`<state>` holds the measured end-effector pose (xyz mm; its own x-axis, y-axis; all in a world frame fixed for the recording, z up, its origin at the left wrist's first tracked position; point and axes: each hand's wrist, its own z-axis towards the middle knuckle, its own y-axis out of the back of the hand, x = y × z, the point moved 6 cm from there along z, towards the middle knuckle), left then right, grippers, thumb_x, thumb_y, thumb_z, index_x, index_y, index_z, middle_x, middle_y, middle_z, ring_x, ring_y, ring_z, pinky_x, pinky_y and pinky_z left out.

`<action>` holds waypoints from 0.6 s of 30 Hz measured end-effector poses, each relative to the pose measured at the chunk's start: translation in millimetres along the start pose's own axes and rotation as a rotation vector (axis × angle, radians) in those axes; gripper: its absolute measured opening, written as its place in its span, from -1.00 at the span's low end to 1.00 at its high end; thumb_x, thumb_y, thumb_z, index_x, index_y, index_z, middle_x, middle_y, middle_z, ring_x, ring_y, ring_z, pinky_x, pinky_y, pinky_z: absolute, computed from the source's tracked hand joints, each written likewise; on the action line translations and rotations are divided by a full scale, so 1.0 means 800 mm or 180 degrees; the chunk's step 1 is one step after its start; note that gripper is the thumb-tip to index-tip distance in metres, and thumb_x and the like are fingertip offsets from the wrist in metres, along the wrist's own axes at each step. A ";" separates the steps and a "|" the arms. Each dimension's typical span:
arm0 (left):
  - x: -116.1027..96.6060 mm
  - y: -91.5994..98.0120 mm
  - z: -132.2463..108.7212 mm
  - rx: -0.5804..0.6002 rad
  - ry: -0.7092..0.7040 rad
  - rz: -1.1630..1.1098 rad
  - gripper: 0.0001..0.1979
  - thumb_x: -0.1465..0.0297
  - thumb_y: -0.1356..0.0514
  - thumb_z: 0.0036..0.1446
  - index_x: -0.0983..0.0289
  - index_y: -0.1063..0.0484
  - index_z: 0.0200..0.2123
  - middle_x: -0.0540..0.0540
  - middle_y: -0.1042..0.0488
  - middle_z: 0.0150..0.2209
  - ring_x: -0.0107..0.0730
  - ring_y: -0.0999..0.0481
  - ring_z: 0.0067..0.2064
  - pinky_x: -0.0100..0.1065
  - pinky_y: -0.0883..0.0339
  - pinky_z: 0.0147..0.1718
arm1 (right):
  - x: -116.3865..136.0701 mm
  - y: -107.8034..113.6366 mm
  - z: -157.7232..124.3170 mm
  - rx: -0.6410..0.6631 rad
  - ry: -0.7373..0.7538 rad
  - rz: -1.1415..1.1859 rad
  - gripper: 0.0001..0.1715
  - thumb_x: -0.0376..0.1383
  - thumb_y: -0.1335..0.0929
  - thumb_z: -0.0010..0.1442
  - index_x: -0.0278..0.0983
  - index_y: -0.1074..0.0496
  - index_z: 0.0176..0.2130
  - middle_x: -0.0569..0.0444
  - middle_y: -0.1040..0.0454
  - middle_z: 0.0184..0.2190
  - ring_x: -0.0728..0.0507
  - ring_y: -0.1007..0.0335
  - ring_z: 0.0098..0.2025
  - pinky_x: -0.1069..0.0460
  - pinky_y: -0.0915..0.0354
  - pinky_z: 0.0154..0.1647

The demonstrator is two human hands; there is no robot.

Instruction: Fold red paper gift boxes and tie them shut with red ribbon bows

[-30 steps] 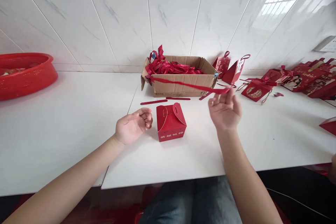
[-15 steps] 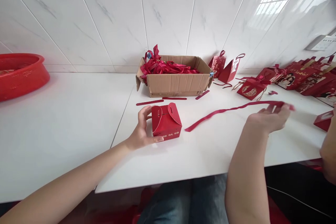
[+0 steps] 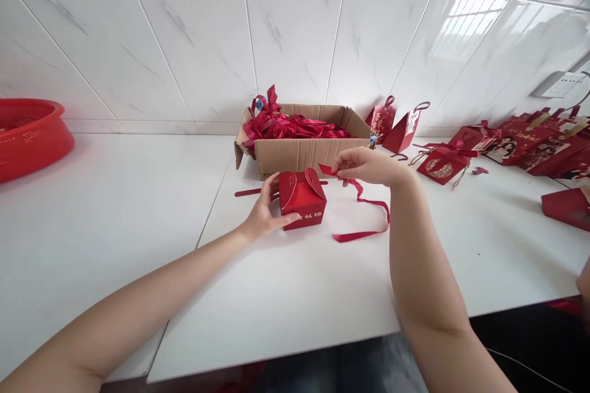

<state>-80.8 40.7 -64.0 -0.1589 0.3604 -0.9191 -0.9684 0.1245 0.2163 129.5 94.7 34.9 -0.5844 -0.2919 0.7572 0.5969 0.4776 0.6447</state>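
Note:
A small red gift box (image 3: 303, 196) with slotted, curved top flaps and gold characters stands upright on the white table. My left hand (image 3: 271, 212) is closed around its left side, the thumb across the front face and the fingers behind. Just right of and above the box, my right hand (image 3: 362, 166) pinches a red ribbon (image 3: 385, 212) near one end. That pointed end sticks out towards the box's flaps without visibly touching them. The rest of the ribbon hangs and loops down onto the table, its other end lying to the right of the box.
A cardboard box (image 3: 304, 153) heaped with red ribbons (image 3: 299, 126) stands behind, with a dark red strip (image 3: 247, 193) before it. Finished-looking red boxes (image 3: 442, 163) and red bags (image 3: 520, 138) fill the back right. A red plastic basin (image 3: 37, 141) sits at left. Part of another person shows at the right edge.
My right hand has swung left with the ribbon, from far right to beside the gift box, and the ribbon went from stretched to looped. The gift box appears slightly farther right in view.

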 end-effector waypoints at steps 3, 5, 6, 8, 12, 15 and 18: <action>0.004 -0.003 0.009 0.0195 -0.0027 -0.0142 -0.10 0.23 -0.39 -0.08 0.11 0.02 0.25 0.24 -0.13 0.26 0.03 -0.21 0.26 0.10 -0.19 0.19 | 0.000 0.002 0.012 0.0114 0.0084 0.0111 -0.91 -0.42 -0.34 0.10 -0.26 -0.42 -0.33 0.09 -0.45 -0.37 -0.01 -0.40 -0.39 0.09 -0.31 -0.41; 0.007 -0.002 0.012 0.0353 -0.0040 -0.0253 -0.13 0.24 -0.38 -0.05 0.10 0.03 0.25 0.24 -0.13 0.27 0.04 -0.20 0.27 0.09 -0.20 0.19 | 0.000 0.005 0.015 0.0081 0.0172 0.0257 -0.94 -0.40 -0.34 0.12 -0.26 -0.40 -0.34 0.10 -0.41 -0.38 0.01 -0.34 -0.41 0.09 -0.30 -0.43; 0.009 -0.002 0.013 0.0431 -0.0045 -0.0298 -0.13 0.25 -0.37 -0.04 0.10 0.03 0.25 0.24 -0.13 0.27 0.04 -0.21 0.26 0.09 -0.21 0.18 | 0.001 0.006 0.016 0.0082 0.0213 0.0325 -0.96 -0.39 -0.34 0.13 -0.26 -0.40 -0.33 0.10 -0.39 -0.39 0.02 -0.31 -0.43 0.10 -0.29 -0.44; 0.010 -0.001 0.015 0.0590 -0.0033 -0.0378 -0.13 0.27 -0.37 -0.03 0.10 0.04 0.26 0.25 -0.13 0.27 0.05 -0.24 0.25 0.07 -0.23 0.17 | 0.003 0.003 0.016 0.0139 0.0291 0.0450 -0.97 -0.37 -0.34 0.15 -0.26 -0.39 -0.32 0.12 -0.36 -0.43 0.04 -0.24 -0.46 0.12 -0.26 -0.47; 0.009 -0.003 0.017 0.0806 -0.0018 -0.0559 -0.15 0.30 -0.35 0.00 0.10 0.05 0.27 0.26 -0.14 0.27 0.04 -0.27 0.23 0.02 -0.28 0.14 | 0.008 -0.005 0.019 0.0255 0.0329 0.0620 -0.93 -0.40 -0.36 0.13 -0.27 -0.36 -0.31 0.16 -0.32 -0.51 0.07 -0.17 -0.54 0.15 -0.17 -0.55; 0.007 -0.004 0.016 0.0830 -0.0087 -0.0571 -0.15 0.30 -0.35 -0.01 0.11 0.03 0.27 0.26 -0.11 0.29 0.04 -0.26 0.23 0.01 -0.28 0.14 | 0.009 -0.011 0.023 0.0233 0.0195 0.0666 -0.88 -0.42 -0.37 0.09 -0.26 -0.33 -0.32 0.18 -0.30 -0.55 0.06 -0.17 -0.56 0.15 -0.13 -0.57; 0.008 -0.005 0.015 0.0846 -0.0080 -0.0568 -0.14 0.31 -0.35 -0.02 0.11 0.03 0.27 0.27 -0.09 0.30 0.03 -0.27 0.23 0.01 -0.28 0.13 | 0.008 -0.012 0.026 0.0060 0.0047 0.0587 -0.84 -0.43 -0.37 0.07 -0.25 -0.31 -0.32 0.20 -0.28 -0.58 0.05 -0.17 -0.57 0.13 -0.15 -0.56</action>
<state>-75.8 53.2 -66.6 0.0169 0.3334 -0.9426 -0.8958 0.4238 0.1338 108.7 105.7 31.4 -0.4577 -0.2101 0.8639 0.6826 0.5396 0.4928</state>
